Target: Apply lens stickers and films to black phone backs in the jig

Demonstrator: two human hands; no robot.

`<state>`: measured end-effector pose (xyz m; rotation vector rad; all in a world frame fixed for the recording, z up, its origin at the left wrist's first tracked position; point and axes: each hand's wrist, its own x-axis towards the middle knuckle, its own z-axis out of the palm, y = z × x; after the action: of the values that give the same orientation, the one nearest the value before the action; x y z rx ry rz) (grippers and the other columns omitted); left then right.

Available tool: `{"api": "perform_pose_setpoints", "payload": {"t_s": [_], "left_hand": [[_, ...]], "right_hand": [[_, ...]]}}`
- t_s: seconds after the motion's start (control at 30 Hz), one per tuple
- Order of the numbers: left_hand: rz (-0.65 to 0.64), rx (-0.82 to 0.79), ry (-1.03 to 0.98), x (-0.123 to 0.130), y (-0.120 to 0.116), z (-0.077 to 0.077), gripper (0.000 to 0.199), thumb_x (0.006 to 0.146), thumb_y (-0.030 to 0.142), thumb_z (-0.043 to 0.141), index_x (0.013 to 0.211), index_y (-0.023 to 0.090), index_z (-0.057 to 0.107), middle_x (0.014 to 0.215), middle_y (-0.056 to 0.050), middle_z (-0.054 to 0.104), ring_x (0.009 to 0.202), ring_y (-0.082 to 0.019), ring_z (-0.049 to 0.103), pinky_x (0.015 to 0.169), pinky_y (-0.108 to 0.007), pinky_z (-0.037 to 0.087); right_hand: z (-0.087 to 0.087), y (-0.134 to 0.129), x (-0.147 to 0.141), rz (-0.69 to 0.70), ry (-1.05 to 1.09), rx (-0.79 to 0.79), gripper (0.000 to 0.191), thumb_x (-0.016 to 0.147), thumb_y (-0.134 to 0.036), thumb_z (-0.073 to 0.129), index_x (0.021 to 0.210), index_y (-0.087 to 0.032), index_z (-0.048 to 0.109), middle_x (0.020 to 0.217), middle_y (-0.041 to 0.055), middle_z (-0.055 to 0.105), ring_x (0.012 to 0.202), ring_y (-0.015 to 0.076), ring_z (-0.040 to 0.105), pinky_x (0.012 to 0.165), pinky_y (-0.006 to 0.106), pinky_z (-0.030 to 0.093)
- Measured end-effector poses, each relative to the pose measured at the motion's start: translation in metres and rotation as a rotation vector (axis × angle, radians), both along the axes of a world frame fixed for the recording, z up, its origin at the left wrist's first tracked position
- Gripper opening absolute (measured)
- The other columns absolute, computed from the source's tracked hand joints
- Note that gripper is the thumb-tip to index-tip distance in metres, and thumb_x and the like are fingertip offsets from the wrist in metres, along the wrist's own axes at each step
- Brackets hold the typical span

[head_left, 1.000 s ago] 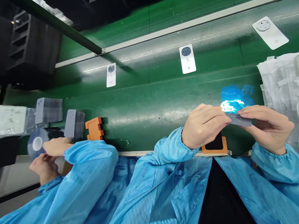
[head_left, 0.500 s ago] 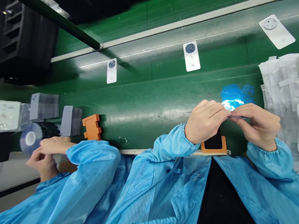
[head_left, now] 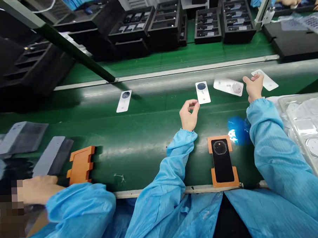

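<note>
My left hand (head_left: 189, 117) is raised over the green surface, fingers loosely curled and the thumb apart from them, holding nothing. Its fingertips are at the lower left corner of a white card with a dark round patch (head_left: 202, 92). A second white card (head_left: 226, 86) lies tilted between my hands, slightly blurred. My right hand (head_left: 255, 86) is open just right of it, thumb apart, its fingers overlapping another white card (head_left: 270, 82). Nearer me, a black phone-shaped piece with a round camera area (head_left: 224, 163) rests in an orange holder (head_left: 214, 179).
Blue film (head_left: 237, 129) lies beside my right sleeve. At the right is a clear tray of round parts (head_left: 306, 123). Another white card (head_left: 123, 101), an orange holder (head_left: 80, 164) and grey stacks (head_left: 48, 157) are leftward. A neighbour's hand (head_left: 39, 189) is lower left; black trays stand behind.
My hands have parted and reached forward from the thin piece they pinched. A tilted white card now lies between them. The view has lifted, showing the back trays and the whole orange holder.
</note>
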<state>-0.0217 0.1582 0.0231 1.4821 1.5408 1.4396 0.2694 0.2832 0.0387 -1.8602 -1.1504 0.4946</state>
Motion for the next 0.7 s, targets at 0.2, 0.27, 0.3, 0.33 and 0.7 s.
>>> {"api": "perform_pose_setpoints", "payload": {"t_s": [0.2,0.27,0.3,0.33,0.7], "left_hand": [[-0.028,-0.160,-0.066,0.004,0.013,-0.070,0.013,0.093,0.024,0.063,0.090,0.016,0.072,0.086,-0.005,0.075,0.079,-0.014,0.068,0.076,-0.024,0.055],[-0.073,-0.155,-0.060,0.005,0.012,-0.073,0.009,0.090,0.020,0.066,0.090,0.016,0.074,0.087,-0.004,0.076,0.077,-0.014,0.067,0.077,-0.025,0.055],[-0.088,-0.152,-0.055,0.005,0.011,-0.072,0.008,0.090,0.019,0.067,0.090,0.017,0.075,0.088,-0.004,0.077,0.076,-0.014,0.067,0.078,-0.025,0.055],[-0.095,-0.149,-0.049,0.004,0.010,-0.072,0.008,0.090,0.019,0.067,0.091,0.017,0.075,0.089,-0.004,0.077,0.076,-0.014,0.067,0.078,-0.026,0.056],[0.052,0.013,0.150,-0.008,0.006,-0.047,0.045,0.092,0.021,0.062,0.136,0.011,0.063,0.148,-0.023,0.056,0.145,-0.033,0.048,0.122,-0.049,0.038]], "right_hand": [[-0.009,0.022,-0.076,0.318,-0.318,-0.191,0.073,0.079,-0.040,0.080,0.137,-0.010,0.049,0.141,0.0220,0.053,0.132,0.0347,0.054,0.117,0.048,0.041],[-0.017,0.027,-0.117,0.401,-0.405,-0.293,0.093,0.069,-0.044,0.090,0.143,-0.008,0.046,0.148,0.0256,0.047,0.137,0.0400,0.049,0.118,0.050,0.039],[-0.020,0.031,-0.136,0.419,-0.445,-0.349,0.102,0.065,-0.046,0.093,0.146,-0.008,0.044,0.151,0.0272,0.044,0.140,0.0428,0.046,0.118,0.053,0.039],[-0.022,0.034,-0.152,0.425,-0.482,-0.404,0.110,0.062,-0.047,0.096,0.149,-0.008,0.041,0.153,0.0287,0.042,0.142,0.0455,0.043,0.118,0.056,0.039],[0.041,-0.001,-0.167,0.705,-0.773,-0.464,0.035,0.101,-0.036,0.065,0.130,-0.017,0.065,0.132,0.0117,0.066,0.116,0.0256,0.065,0.099,0.045,0.055]]}}
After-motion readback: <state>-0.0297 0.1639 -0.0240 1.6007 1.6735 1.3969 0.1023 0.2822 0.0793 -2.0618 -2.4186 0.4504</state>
